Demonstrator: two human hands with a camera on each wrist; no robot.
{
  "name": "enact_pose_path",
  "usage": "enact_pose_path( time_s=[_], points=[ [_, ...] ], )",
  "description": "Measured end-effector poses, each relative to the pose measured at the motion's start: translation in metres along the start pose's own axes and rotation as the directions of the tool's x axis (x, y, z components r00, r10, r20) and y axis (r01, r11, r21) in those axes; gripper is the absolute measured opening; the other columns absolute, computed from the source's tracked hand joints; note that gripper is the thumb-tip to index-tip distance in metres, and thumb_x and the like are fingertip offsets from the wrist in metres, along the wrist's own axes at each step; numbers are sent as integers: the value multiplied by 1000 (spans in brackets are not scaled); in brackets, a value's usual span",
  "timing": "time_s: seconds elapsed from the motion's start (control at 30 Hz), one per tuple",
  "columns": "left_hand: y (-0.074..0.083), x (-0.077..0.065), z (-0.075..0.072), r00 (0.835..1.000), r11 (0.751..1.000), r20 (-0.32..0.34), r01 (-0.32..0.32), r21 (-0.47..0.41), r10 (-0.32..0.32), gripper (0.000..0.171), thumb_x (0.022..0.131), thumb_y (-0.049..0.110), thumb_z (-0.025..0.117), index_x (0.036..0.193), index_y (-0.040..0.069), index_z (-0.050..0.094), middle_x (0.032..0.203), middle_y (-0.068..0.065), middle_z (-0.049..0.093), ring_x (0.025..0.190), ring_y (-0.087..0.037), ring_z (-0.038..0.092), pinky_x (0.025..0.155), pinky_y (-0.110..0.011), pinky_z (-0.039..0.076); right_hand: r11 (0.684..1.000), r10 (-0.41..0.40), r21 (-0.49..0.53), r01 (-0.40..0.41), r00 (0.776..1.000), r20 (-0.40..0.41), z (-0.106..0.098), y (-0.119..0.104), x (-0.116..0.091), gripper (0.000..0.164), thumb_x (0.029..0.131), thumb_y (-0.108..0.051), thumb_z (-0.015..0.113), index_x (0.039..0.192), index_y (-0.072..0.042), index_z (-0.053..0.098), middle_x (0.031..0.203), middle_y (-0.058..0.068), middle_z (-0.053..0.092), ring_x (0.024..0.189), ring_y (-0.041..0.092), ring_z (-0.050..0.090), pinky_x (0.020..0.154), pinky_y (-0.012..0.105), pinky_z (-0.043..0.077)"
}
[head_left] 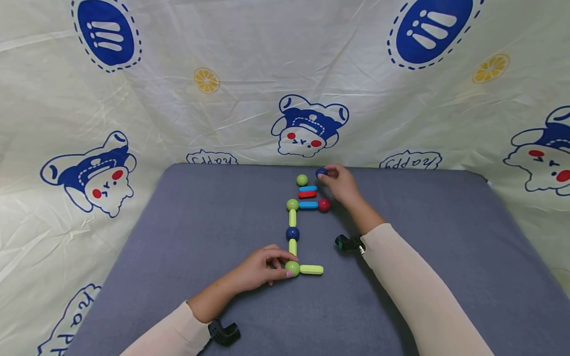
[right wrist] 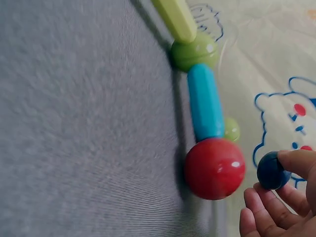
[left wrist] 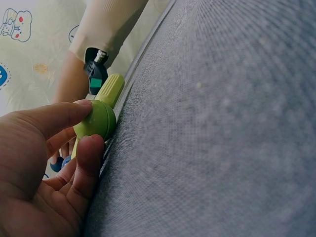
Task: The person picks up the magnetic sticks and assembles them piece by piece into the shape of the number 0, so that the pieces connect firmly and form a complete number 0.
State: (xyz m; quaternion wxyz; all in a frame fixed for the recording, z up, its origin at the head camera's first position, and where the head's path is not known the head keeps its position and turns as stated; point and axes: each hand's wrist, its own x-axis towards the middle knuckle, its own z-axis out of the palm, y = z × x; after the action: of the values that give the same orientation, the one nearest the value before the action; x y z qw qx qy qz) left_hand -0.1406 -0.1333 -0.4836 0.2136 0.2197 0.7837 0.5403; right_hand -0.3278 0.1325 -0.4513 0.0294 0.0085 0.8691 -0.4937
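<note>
The left hand (head_left: 262, 269) is nearest, thumb and fingertips pinching the near green ball (head_left: 292, 268) at the foot of a chain lying on the grey table (head_left: 213, 217). Off that ball a pale yellow-green rod (head_left: 311, 270) points right, its outer end free. Up the line we go: a second yellow-green rod (head_left: 292, 247) into a dark blue ball (head_left: 292, 234), then a third yellow-green rod (head_left: 292, 218) into the corner green ball (head_left: 292, 204). There the chain turns right, along a light blue rod (head_left: 308, 205) to a red ball (head_left: 324, 205). Just beyond, a red rod (head_left: 307, 195) and a loose blue rod (head_left: 308, 189) lie side by side, with a far green ball (head_left: 302, 180) behind them. And here's the right hand (head_left: 342, 187), near the table's far edge, thumb and fingers gripping a second dark blue ball (head_left: 321, 172), well apart from the chain's blue one; whether it touches the table, I can't tell. Behind it all hangs the printed pale cloth (head_left: 249, 118).
</note>
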Motion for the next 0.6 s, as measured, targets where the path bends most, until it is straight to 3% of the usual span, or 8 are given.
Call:
enact_pose_path(
  time_s=[0.17,0.6],
  points=[
    [-2,1,0,1000,1000,0,0,-2,0,32,92,19,76,123,15,73,104,-11,59,73,-8,58,56,-28,55,999,-38,26,38,999,2,-6,-6,-14,47,100,-31,65,138,-5,53,132,19,60,120,34,58,100,47,51],
    [-4,1,-1,1000,1000,2,5,2,-5,32,91,20,77,122,19,73,104,-9,59,72,-9,58,56,-28,55,995,-93,-24,94,995,39,-25,-18,-54,45,99,-33,66,136,-9,54,128,16,61,117,32,57,99,47,52]
  ],
)
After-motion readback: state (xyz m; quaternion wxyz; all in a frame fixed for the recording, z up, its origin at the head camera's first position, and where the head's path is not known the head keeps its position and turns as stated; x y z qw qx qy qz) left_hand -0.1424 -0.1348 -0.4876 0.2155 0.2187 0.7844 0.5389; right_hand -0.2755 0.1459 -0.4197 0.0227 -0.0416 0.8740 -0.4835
